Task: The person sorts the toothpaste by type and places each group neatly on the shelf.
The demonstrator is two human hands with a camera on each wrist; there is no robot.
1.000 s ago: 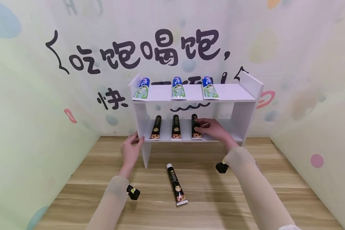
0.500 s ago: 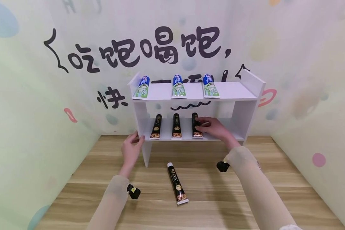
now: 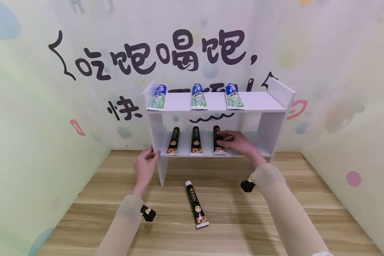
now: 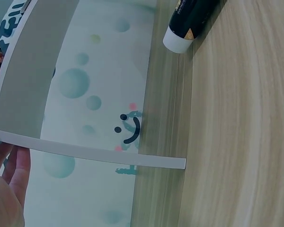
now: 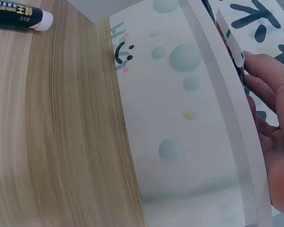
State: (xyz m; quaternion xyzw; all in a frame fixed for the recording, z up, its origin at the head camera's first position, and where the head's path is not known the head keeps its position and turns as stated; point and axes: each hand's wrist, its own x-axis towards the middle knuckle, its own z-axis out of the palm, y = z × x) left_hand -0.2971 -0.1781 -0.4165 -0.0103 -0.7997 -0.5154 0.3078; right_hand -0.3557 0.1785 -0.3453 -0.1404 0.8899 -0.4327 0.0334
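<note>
In the head view, my right hand [image 3: 238, 143] holds the rightmost black toothpaste tube [image 3: 219, 147] on the lower shelf, fingertips and thumb laid over its right side. Two more black tubes lie to its left, a middle tube [image 3: 196, 142] and a left tube [image 3: 173, 142]. My left hand [image 3: 145, 165] touches the left side panel of the white shelf rack [image 3: 276, 133] at lower-shelf height; its fingers extend against the panel's outer face in the left wrist view. Another black toothpaste tube [image 3: 196, 206] with a white cap lies on the table before the rack.
Three blue-and-green toothpaste tubes lie spaced along the top shelf, among them a middle one [image 3: 198, 96]. The rack stands on a wood-grain table [image 3: 224, 234], close to a printed back wall [image 3: 115, 21]. Side walls flank the table.
The picture shifts slightly with the head. Both hands stay in place, and the tubes and rack show no visible movement.
</note>
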